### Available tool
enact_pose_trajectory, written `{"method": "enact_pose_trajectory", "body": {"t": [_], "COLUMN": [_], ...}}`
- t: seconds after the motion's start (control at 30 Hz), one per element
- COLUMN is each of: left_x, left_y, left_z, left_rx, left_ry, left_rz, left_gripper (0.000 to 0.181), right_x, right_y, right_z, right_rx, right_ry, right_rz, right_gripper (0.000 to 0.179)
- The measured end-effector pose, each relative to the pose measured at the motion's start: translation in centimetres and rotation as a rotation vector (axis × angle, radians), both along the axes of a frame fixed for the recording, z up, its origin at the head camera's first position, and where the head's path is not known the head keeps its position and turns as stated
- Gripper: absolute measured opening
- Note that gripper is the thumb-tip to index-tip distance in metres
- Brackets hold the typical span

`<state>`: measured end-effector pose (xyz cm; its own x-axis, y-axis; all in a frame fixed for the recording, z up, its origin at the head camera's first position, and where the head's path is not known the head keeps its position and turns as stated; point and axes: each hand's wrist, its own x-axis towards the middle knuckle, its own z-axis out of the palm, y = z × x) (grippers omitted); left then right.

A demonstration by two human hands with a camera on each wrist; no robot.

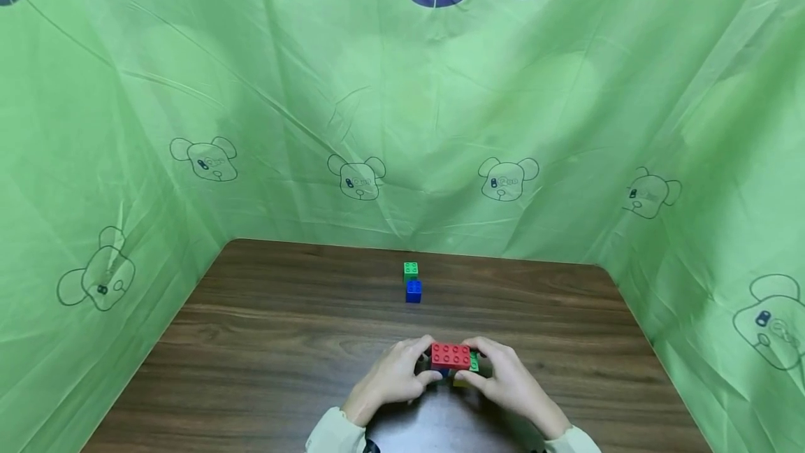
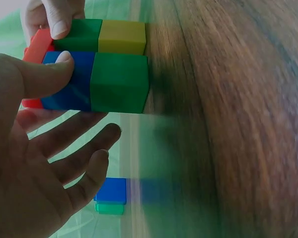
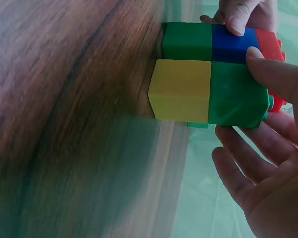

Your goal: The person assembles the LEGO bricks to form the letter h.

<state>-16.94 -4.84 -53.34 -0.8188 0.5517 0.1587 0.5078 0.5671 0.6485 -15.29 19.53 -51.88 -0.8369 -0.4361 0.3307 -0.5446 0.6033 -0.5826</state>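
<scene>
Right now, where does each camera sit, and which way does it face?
Head: worn on the head, facing forward and down over the table to the green curtain; left grip, right grip and both sleeves show.
Left wrist: on that wrist, facing the brick stack; left grip at left, part of right grip at top.
Right wrist: on that wrist, facing the brick stack from the other side; right grip at right, part of left grip at top.
Shared: both wrist views show the red brick.

Left sleeve (image 1: 332,432) and right sleeve (image 1: 572,441), one matching pair, are showing a pale tone, a small black piece (image 1: 372,447) peeking out right of the left one.
</scene>
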Motion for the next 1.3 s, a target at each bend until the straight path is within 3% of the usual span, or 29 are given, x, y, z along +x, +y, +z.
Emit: {"method": "enact_pose_trajectory", "body": {"t": [0.13,0.3,0.53,0.77,0.9,1.0,1.17,1.3], "left_x": [-0.2,-0.5,-1.8,-4.2,-6.4,-8.2,-10.6,-11.8], "left_y": [-0.2,-0.3,-1.0,-1.7,-1.7,-1.5,-1.0,-0.7], "left_z": [0.1,0.3,1.9,4.2,5.5,5.9,5.7,4.7], "left_rx": [-0.022,-0.052,-0.141,-0.243,-0.271,-0.309,-0.379,-0.437], "left_ry": [-0.023,-0.003,0.020,0.168,0.241,0.272,0.269,0.250], "left_rz": [-0.014,-0.020,0.026,0.147,0.225,0.250,0.254,0.260], "left_gripper": [0.027,0.029,0.044,0.040,0.037,0.036,0.039,0.042], "right_x": [-0.2,-0.7,-2.6,-4.6,-5.5,-6.3,-7.0,-7.2], "right_y": [0.2,0.2,0.3,1.0,1.3,1.4,1.2,0.9], "right_z": [0.0,0.1,1.3,1.0,0.6,0.5,0.5,0.2], "right_rx": [-0.017,-0.023,-0.018,0.000,0.010,0.017,0.034,0.031], "right_ry": [-0.054,-0.099,-0.084,-0.072,-0.047,-0.031,-0.039,-0.061], "right_rz": [-0.007,-0.016,-0.088,-0.163,-0.190,-0.209,-0.231,-0.242], "right_gripper": [0.033,0.032,0.035,0.039,0.040,0.040,0.041,0.041]}}
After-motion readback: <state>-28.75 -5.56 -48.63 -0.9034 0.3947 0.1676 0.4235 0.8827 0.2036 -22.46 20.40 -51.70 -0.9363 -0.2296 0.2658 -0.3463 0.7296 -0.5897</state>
